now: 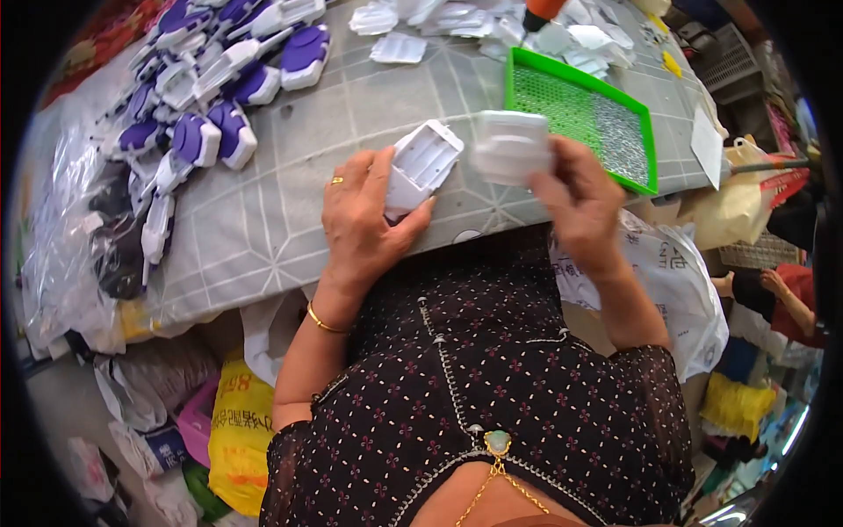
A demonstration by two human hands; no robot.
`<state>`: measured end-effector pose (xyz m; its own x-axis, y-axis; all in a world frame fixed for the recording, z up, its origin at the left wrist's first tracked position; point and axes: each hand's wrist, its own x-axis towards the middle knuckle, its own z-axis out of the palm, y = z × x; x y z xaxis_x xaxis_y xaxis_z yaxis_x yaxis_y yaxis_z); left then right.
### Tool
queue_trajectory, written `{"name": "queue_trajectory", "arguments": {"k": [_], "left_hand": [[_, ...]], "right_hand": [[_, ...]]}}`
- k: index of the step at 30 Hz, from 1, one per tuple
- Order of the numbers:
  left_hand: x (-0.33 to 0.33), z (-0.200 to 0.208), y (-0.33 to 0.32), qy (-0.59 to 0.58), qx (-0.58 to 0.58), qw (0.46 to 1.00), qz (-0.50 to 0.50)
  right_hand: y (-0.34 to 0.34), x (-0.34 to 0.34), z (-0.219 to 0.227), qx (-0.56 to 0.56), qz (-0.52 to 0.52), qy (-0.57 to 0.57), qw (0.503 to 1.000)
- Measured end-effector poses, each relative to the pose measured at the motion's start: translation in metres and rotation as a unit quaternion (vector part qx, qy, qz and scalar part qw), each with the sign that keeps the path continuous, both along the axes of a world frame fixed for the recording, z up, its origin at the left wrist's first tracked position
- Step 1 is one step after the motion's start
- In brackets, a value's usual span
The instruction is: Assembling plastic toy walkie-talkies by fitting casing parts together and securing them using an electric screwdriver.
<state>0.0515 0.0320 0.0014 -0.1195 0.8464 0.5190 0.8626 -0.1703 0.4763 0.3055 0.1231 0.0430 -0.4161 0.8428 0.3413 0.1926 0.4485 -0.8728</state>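
My left hand (pixel 364 206) is closed round a white plastic casing (pixel 425 162), whose open battery compartment faces up on the table. Blurred by motion, a white plastic cover (pixel 509 147) is pinched in my right hand (pixel 587 198), a little to the right of the casing and apart from it. Just beyond the right hand lies a green tray (pixel 652 158) with a perforated bottom and many small metal screws (pixel 622 132) at its right side. An orange-handled screwdriver (pixel 543 12) hangs at the tray's far left corner.
Purple-and-white plastic units (pixel 198 136) are heaped at the left of the grey patterned tablecloth (pixel 290 193). Loose white covers (pixel 465 19) spread along the far side. Clear plastic bags (pixel 66 202) lie at the left edge. A white bag (pixel 676 281) hangs below the table's right front edge.
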Motion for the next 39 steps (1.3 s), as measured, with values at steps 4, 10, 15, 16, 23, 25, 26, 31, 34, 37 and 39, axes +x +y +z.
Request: {"name": "queue_trajectory", "arguments": {"k": [4, 10, 15, 16, 23, 25, 26, 31, 34, 37, 39], "left_hand": [[-0.005, 0.003, -0.008, -0.009, -0.008, 1.0, 0.0], [-0.012, -0.005, -0.011, 0.002, -0.001, 1.0, 0.002], [-0.014, 0.0, -0.012, -0.01, -0.017, 1.0, -0.012], [-0.014, -0.001, -0.012, -0.011, -0.017, 1.0, -0.01], [-0.017, -0.005, -0.01, -0.011, 0.012, 1.0, -0.011], [-0.017, -0.004, -0.01, -0.015, 0.014, 1.0, -0.011], [-0.017, -0.004, -0.01, -0.014, 0.012, 1.0, -0.013], [-0.018, -0.006, -0.011, -0.014, 0.006, 1.0, -0.014], [-0.018, -0.005, -0.011, -0.019, 0.005, 1.0, -0.014], [-0.018, -0.005, -0.011, -0.026, 0.012, 0.999, -0.018], [-0.017, -0.002, -0.012, -0.047, -0.014, 0.999, -0.013]], "right_hand": [[0.0, -0.075, -0.017, -0.099, 0.027, 0.005, 0.995], [0.007, -0.083, -0.004, 0.073, 0.013, -0.275, 0.958], [0.014, -0.08, 0.008, 0.136, -0.018, -0.287, 0.948], [0.018, -0.08, 0.007, 0.136, -0.016, -0.289, 0.948], [0.035, -0.087, 0.007, 0.051, 0.113, -0.235, 0.964], [0.033, -0.088, 0.006, -0.007, 0.089, -0.23, 0.969], [0.032, -0.087, 0.0, -0.062, 0.086, -0.15, 0.983], [0.031, -0.09, -0.007, -0.17, 0.077, -0.015, 0.982], [0.033, -0.097, -0.006, -0.211, 0.054, 0.02, 0.976], [0.033, -0.101, -0.009, -0.223, 0.056, -0.002, 0.973], [0.034, -0.103, -0.015, -0.123, 0.039, -0.056, 0.99]]}}
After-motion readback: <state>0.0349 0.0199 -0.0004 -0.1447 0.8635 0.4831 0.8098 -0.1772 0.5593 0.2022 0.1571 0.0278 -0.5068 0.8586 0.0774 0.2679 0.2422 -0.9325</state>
